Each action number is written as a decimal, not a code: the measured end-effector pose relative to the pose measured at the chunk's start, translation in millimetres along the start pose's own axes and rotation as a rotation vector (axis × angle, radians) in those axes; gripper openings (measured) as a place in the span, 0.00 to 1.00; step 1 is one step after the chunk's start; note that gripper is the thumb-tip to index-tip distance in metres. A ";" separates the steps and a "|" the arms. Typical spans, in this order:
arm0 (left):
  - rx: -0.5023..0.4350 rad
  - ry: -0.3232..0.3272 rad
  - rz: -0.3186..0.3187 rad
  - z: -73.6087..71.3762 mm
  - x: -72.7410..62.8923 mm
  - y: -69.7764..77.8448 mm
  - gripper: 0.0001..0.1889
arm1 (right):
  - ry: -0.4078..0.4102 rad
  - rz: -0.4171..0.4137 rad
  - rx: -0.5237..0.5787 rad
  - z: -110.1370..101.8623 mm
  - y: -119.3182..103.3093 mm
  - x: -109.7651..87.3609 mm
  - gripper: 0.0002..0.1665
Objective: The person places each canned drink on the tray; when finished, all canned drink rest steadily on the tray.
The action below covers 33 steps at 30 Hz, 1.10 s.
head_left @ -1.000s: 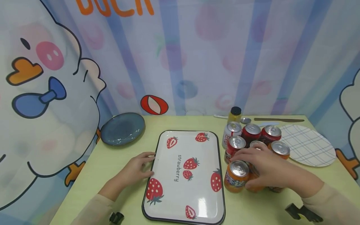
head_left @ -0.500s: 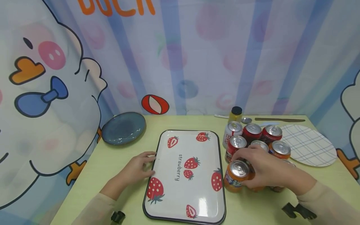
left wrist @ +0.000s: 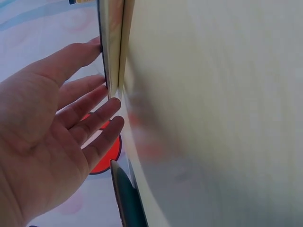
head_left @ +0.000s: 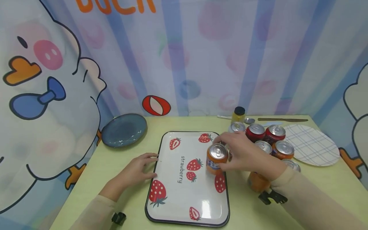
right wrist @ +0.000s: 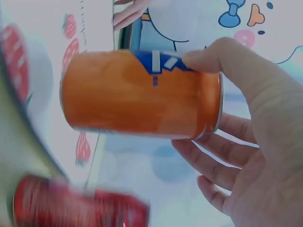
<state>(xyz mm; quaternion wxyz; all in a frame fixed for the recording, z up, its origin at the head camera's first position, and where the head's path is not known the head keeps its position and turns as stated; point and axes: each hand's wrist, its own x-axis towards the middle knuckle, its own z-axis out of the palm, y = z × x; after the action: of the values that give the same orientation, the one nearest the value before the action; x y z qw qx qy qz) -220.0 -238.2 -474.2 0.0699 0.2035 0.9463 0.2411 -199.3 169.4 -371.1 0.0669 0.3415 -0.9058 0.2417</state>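
Note:
My right hand (head_left: 244,155) grips an orange soda can (head_left: 216,159) by its upper part, upright over the right side of a white strawberry tray (head_left: 175,204). In the right wrist view the thumb lies on the blue label of this can (right wrist: 137,94), with the fingers on the other side. My left hand (head_left: 138,171) has its fingertips at the tray's left rim. Seen in the left wrist view, those fingers (left wrist: 97,118) are spread and nearly straight. Other cans stand right of the tray, including an orange one (head_left: 258,182) partly behind my right wrist.
Dark red cans (head_left: 255,133) and another orange can (head_left: 283,150) stand in the group. A red can (right wrist: 80,205) is blurred in the right wrist view. Behind are a jar (head_left: 238,116), a spoon (head_left: 249,121) and a brown knife (head_left: 283,120). A checked plate (head_left: 313,147) and blue plate (head_left: 125,131) flank them.
My right hand has lifted the orange can from the front of the group and carried it left over the tray. My left hand has stayed at the tray's rim.

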 end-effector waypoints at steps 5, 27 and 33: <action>0.010 -0.002 0.005 -0.1 1.0 -3.1 0.32 | 0.026 0.064 0.068 31.4 -7.5 42.9 0.36; 0.086 -0.036 -0.029 -4.1 6.2 7.9 0.30 | -0.023 0.223 0.159 101.0 5.1 158.3 0.36; 0.113 -0.042 -0.026 -7.7 5.5 8.5 0.30 | -0.040 0.248 0.123 99.7 1.0 160.1 0.46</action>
<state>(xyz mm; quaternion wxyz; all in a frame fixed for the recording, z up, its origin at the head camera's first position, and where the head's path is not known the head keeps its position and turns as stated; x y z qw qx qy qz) -223.8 -232.4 -463.5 0.0812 0.1996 0.9594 0.1821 -316.8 28.0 -412.8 -0.0025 0.2353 -0.9257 0.2962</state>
